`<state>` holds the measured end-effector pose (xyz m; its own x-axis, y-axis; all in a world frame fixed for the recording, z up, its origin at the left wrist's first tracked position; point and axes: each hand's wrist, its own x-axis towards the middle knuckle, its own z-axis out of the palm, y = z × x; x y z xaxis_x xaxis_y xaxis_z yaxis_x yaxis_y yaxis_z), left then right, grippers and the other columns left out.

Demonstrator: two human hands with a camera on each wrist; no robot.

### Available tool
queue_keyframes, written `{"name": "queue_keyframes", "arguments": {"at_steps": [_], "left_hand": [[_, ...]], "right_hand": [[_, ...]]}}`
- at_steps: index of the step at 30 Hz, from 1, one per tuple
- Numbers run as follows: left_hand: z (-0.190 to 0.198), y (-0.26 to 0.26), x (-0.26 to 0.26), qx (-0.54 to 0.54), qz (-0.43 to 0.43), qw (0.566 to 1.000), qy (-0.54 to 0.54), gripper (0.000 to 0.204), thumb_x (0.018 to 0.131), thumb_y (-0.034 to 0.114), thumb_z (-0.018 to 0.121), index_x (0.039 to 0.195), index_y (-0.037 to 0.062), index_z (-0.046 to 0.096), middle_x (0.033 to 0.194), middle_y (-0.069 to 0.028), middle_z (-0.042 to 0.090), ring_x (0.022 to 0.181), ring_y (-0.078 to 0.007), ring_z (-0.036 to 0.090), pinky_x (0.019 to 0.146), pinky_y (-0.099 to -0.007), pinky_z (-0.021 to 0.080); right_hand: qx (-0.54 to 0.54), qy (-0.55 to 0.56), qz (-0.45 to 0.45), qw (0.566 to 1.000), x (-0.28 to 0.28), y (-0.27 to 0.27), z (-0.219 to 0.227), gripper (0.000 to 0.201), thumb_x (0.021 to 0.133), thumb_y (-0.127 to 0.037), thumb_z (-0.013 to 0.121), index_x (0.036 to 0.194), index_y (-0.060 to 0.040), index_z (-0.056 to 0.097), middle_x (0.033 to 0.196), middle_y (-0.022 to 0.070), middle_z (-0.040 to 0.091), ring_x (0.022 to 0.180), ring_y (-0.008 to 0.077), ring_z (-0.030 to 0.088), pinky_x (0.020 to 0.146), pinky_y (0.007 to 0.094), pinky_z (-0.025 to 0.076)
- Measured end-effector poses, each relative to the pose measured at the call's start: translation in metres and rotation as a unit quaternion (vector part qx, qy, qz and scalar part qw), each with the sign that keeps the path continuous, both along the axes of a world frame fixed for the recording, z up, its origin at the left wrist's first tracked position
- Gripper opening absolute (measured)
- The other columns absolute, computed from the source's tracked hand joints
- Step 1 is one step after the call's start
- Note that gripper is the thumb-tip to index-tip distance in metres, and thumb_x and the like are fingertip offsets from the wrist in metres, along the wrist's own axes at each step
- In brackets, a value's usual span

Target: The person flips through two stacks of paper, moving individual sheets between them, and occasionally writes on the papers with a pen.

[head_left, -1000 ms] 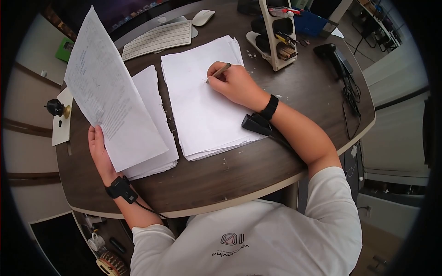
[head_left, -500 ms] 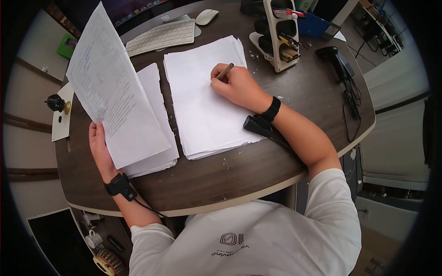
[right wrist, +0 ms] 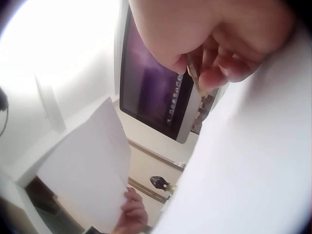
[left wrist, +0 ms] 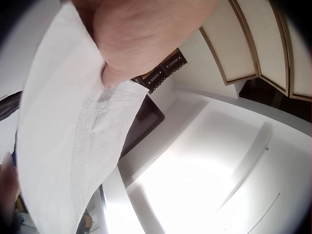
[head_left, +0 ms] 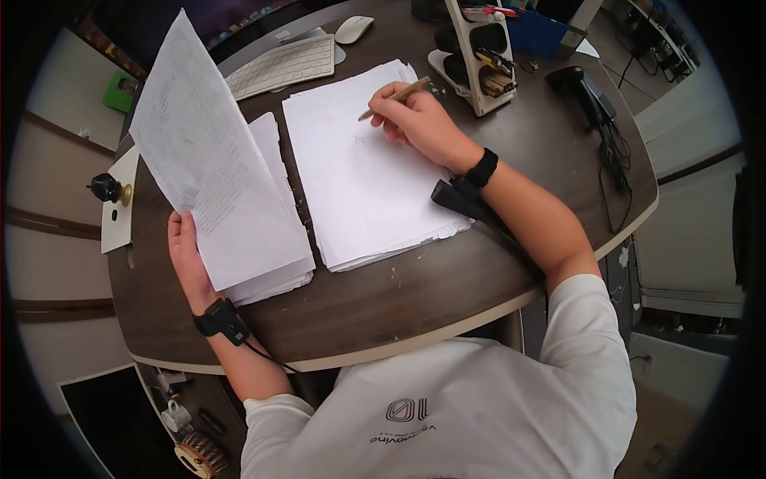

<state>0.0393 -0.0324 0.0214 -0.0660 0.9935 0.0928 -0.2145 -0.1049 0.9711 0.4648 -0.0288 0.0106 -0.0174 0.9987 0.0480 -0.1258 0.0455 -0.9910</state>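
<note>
My left hand (head_left: pixel 188 257) pinches a sheet of paper (head_left: pixel 209 172) by its left edge, thumb on the near face. This sheet stands tilted up, covered with faint printed or written lines, over a lower paper pile (head_left: pixel 275 152). In the left wrist view, the thumb presses on the sheet (left wrist: pixel 63 122) beside the lines of text. My right hand (head_left: pixel 427 128) holds a slim brown pen (head_left: pixel 403 93) between thumb and fingers, its tip pointing left above a thick stack of white paper (head_left: pixel 359 207). A small faint mark shows on the top page just below the tip.
A white keyboard (head_left: pixel 283 65) and mouse (head_left: pixel 353 29) lie behind the papers, before a monitor (right wrist: pixel 151 83). Right of the stack stands a pen holder (head_left: pixel 479 60); farther right lies a black handheld scanner (head_left: pixel 586 100) with its cable. Paper scraps dot the desk (head_left: pixel 359 311).
My right hand has shifted up from the page and the pen now lies flatter, uncovering a small mark. The left hand still holds the sheet; the view has shifted slightly.
</note>
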Motion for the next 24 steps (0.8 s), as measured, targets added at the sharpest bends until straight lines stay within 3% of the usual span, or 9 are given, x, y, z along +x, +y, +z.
{"name": "queue_keyframes", "arguments": {"at_steps": [7, 8, 12, 14, 16, 19, 21, 23, 24], "left_hand": [[-0.002, -0.014, 0.043, -0.002, -0.021, 0.999, 0.047, 0.02, 0.112, 0.015, 0.061, 0.124, -0.0001, 0.061, 0.114, -0.0055, 0.072, 0.102, -0.0105, 0.066, 0.091, -0.0276, 0.053], [0.0, -0.018, 0.057, 0.001, -0.023, 0.999, 0.049, 0.02, 0.112, 0.015, 0.061, 0.124, -0.0001, 0.061, 0.114, -0.0055, 0.072, 0.102, -0.0105, 0.066, 0.091, -0.0276, 0.053], [0.003, -0.039, 0.102, -0.031, -0.022, 0.997, 0.071, 0.026, 0.109, 0.014, 0.065, 0.127, -0.0034, 0.06, 0.107, -0.0066, 0.073, 0.095, -0.0093, 0.067, 0.084, -0.0241, 0.053], [0.001, -0.045, 0.115, -0.038, -0.041, 0.996, 0.065, 0.028, 0.109, 0.013, 0.065, 0.13, -0.004, 0.058, 0.106, -0.0069, 0.074, 0.094, -0.009, 0.067, 0.084, -0.0241, 0.053], [0.002, -0.046, 0.116, -0.043, -0.061, 0.996, 0.057, 0.031, 0.109, 0.012, 0.064, 0.133, -0.0045, 0.056, 0.104, -0.0071, 0.075, 0.093, -0.0087, 0.067, 0.084, -0.0241, 0.053], [0.006, -0.048, 0.11, -0.006, -0.135, 0.983, 0.124, 0.056, 0.108, 0.009, 0.064, 0.157, -0.0031, 0.04, 0.102, -0.0102, 0.076, 0.086, -0.0099, 0.068, 0.076, -0.0235, 0.053], [0.009, -0.048, 0.102, -0.006, -0.114, 0.983, 0.142, 0.053, 0.106, 0.009, 0.066, 0.155, 0.0014, 0.048, 0.102, -0.0091, 0.076, 0.086, -0.0129, 0.07, 0.073, -0.0241, 0.053], [0.006, -0.035, 0.078, 0.097, 0.007, 0.91, 0.402, 0.042, 0.104, 0.01, 0.069, 0.145, 0.0045, 0.062, 0.1, -0.0078, 0.076, 0.086, -0.0155, 0.071, 0.073, -0.0256, 0.054], [0.013, -0.032, 0.067, 0.063, 0.05, 0.888, 0.454, 0.038, 0.1, 0.017, 0.074, 0.137, 0.0055, 0.07, 0.108, -0.0128, 0.075, 0.095, -0.0221, 0.072, 0.08, -0.0331, 0.057]], "right_hand": [[0.015, 0.066, -0.003, 0.998, 0.008, -0.003, 0.031, 0.03, 0.114, -0.031, 0.055, 0.123, -0.0045, 0.065, 0.095, 0.0041, 0.072, 0.072, 0.0059, 0.061, 0.06, 0.0217, 0.046], [-0.005, 0.103, 0.018, 0.995, 0.009, -0.005, 0.038, 0.037, 0.11, -0.039, 0.062, 0.121, -0.0047, 0.067, 0.091, 0.0061, 0.073, 0.07, 0.0096, 0.065, 0.061, 0.0244, 0.05], [-0.033, 0.073, 0.04, 0.996, 0.014, -0.011, 0.055, 0.038, 0.105, -0.041, 0.069, 0.116, -0.0044, 0.069, 0.09, 0.0058, 0.072, 0.075, 0.0084, 0.065, 0.062, 0.0248, 0.049], [0.051, -0.118, 0.003, 0.992, 0.017, -0.013, 0.056, 0.034, 0.104, -0.04, 0.072, 0.111, -0.0067, 0.071, 0.089, -0.0015, 0.067, 0.075, 0.0055, 0.058, 0.066, 0.0229, 0.045], [0.062, -0.144, -0.016, 0.987, 0.022, -0.011, 0.051, 0.032, 0.102, -0.037, 0.074, 0.108, -0.0062, 0.072, 0.088, -0.0022, 0.065, 0.076, 0.0054, 0.057, 0.066, 0.0234, 0.044], [0.069, -0.199, -0.043, 0.977, 0.039, -0.002, 0.042, 0.03, 0.099, -0.031, 0.077, 0.105, -0.0013, 0.072, 0.085, -0.0013, 0.064, 0.079, 0.0074, 0.059, 0.068, 0.0257, 0.047], [0.098, -0.32, -0.107, 0.936, 0.051, 0.005, 0.032, 0.033, 0.099, -0.03, 0.078, 0.106, 0.0013, 0.072, 0.084, 0.0011, 0.064, 0.081, 0.0109, 0.063, 0.071, 0.0278, 0.051], [0.098, -0.336, -0.106, 0.931, 0.061, 0.011, 0.023, 0.035, 0.098, -0.029, 0.078, 0.109, 0.0032, 0.071, 0.087, 0.0045, 0.068, 0.086, 0.014, 0.067, 0.076, 0.0297, 0.054], [0.068, -0.352, -0.094, 0.929, 0.064, 0.013, 0.02, 0.035, 0.097, -0.029, 0.078, 0.109, 0.0034, 0.072, 0.091, 0.0066, 0.071, 0.087, 0.0156, 0.068, 0.078, 0.0308, 0.055]]}}
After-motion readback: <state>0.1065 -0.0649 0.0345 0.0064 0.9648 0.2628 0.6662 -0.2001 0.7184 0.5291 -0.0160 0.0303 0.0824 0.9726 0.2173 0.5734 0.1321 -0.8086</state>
